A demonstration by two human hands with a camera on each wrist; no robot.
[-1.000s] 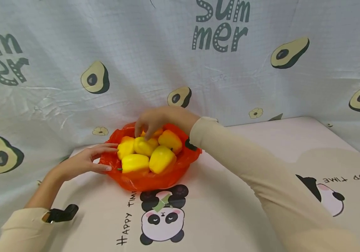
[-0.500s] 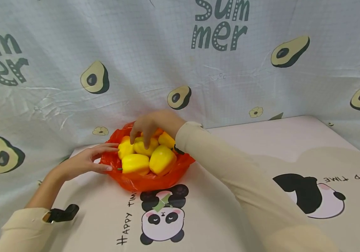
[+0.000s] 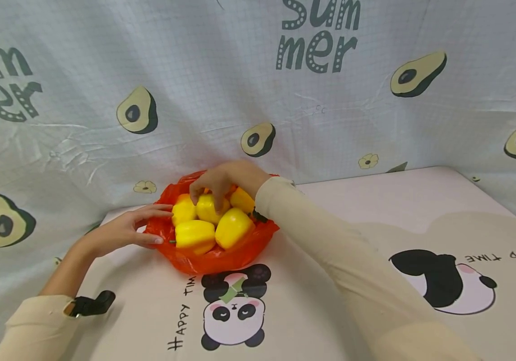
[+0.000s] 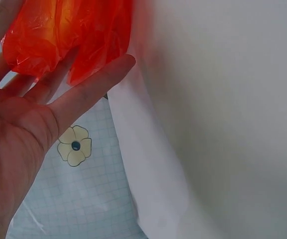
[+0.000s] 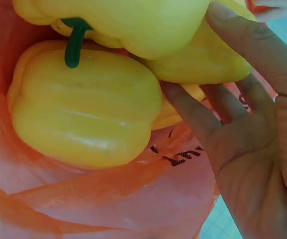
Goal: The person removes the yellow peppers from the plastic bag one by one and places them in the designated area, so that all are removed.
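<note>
Several yellow bell peppers lie heaped in a red plastic bag (image 3: 221, 263) whose mouth is spread wide. Reaching over from the far side, my right hand (image 3: 226, 179) grips the middle bell pepper (image 3: 206, 208) between thumb and fingers. In the right wrist view, my right hand (image 5: 252, 144) has its thumb above that bell pepper (image 5: 203, 62) and its fingers beneath it. A bell pepper with a green stem (image 5: 86, 107) lies beside it. At the bag's left rim, my left hand (image 3: 127, 230) rests with fingers extended; the left wrist view shows its fingers against the red plastic.
The bag stands on a pale table covering (image 3: 312, 311) printed with pandas and lettering. Close behind it hangs a white curtain (image 3: 194, 100) with avocado prints. A black wrist strap (image 3: 91, 304) sits on my left forearm.
My right hand has shifted slightly left and lowered onto the middle bell pepper, which has turned and moved a little to the right. My left hand stays at the bag's rim.
</note>
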